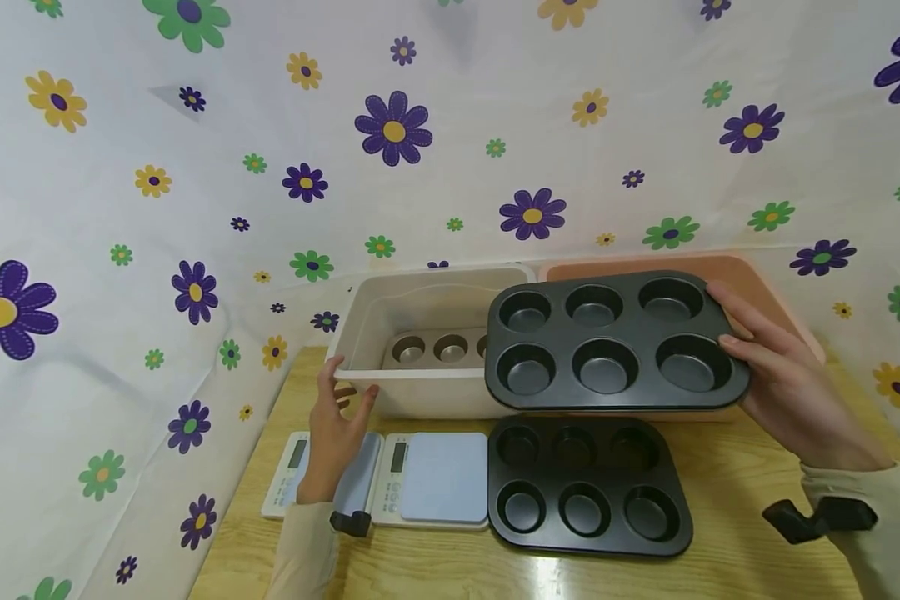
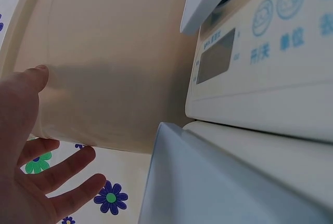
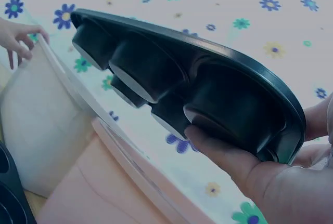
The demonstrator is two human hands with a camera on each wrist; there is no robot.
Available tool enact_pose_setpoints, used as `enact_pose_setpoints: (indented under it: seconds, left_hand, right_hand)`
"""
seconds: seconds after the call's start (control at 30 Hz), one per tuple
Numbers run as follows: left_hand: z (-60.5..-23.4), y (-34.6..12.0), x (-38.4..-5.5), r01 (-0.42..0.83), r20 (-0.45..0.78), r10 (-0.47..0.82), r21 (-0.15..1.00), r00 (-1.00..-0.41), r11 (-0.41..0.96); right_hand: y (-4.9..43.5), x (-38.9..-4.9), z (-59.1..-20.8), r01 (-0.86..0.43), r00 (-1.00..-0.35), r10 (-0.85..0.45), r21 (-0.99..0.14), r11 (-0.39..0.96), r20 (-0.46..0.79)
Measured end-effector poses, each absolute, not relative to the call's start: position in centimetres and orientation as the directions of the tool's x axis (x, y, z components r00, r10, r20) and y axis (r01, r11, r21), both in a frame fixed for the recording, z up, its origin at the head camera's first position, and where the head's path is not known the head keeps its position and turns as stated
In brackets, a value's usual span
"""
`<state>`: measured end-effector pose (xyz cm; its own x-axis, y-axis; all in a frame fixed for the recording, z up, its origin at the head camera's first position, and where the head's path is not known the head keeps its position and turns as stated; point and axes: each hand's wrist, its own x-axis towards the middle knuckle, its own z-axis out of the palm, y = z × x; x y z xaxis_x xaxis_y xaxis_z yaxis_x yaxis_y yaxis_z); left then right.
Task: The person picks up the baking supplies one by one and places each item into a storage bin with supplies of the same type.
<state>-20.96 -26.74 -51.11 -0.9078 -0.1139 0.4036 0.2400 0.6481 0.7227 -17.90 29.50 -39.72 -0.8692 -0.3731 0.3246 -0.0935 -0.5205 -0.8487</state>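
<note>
My right hand (image 1: 791,392) grips the right end of a dark six-cup muffin pan (image 1: 637,329), holding it tilted above the peach bin. In the right wrist view the thumb presses under the pan (image 3: 234,104), against its cups. My left hand (image 1: 337,437) holds the front left corner of a cream plastic bin (image 1: 420,396); in the left wrist view the thumb lies on the bin's wall (image 2: 114,78) and some fingers are spread free. Inside that bin lies a brownish muffin pan (image 1: 429,337), partly hidden.
A second dark muffin pan (image 1: 585,483) lies on the wooden table (image 1: 750,500) in front of the bins. Left of it are two kitchen scales, one (image 1: 444,477) beside the other (image 1: 296,467). The peach bin (image 1: 750,283) stands right of the cream one, before a flowered backdrop (image 1: 465,117).
</note>
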Motion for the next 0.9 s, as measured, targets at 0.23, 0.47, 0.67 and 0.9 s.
enact_pose_setpoints:
  seconds: [0.23,0.47,0.67,0.9]
  left_hand:
    - [-51.2,-26.8,-21.1,0.258,0.42,-0.107,0.719,-0.901,0.645]
    - [-51.2,-26.8,-21.2,0.267,0.423,-0.094,0.713,-0.901,0.648]
    - [-51.2,-26.8,-21.2,0.265,0.422,-0.095,0.713,-0.901,0.65]
    - [-51.2,-26.7,-21.1,0.252,0.411,-0.109,0.724,-0.905,0.642]
  right_hand:
    - [26.9,-19.8,-39.1,-0.006,-0.889,-0.372,-0.818,-0.575,0.268]
    - [24.7,-21.8,-38.6,0.062,-0.913,-0.36,-0.808,-0.585,0.19]
    - [22.7,-23.1,-37.7,0.12,-0.924,-0.366,-0.821,-0.558,0.114]
    - [20.3,-24.1,-36.7,0.169,-0.925,-0.376,-0.83,-0.532,0.053]
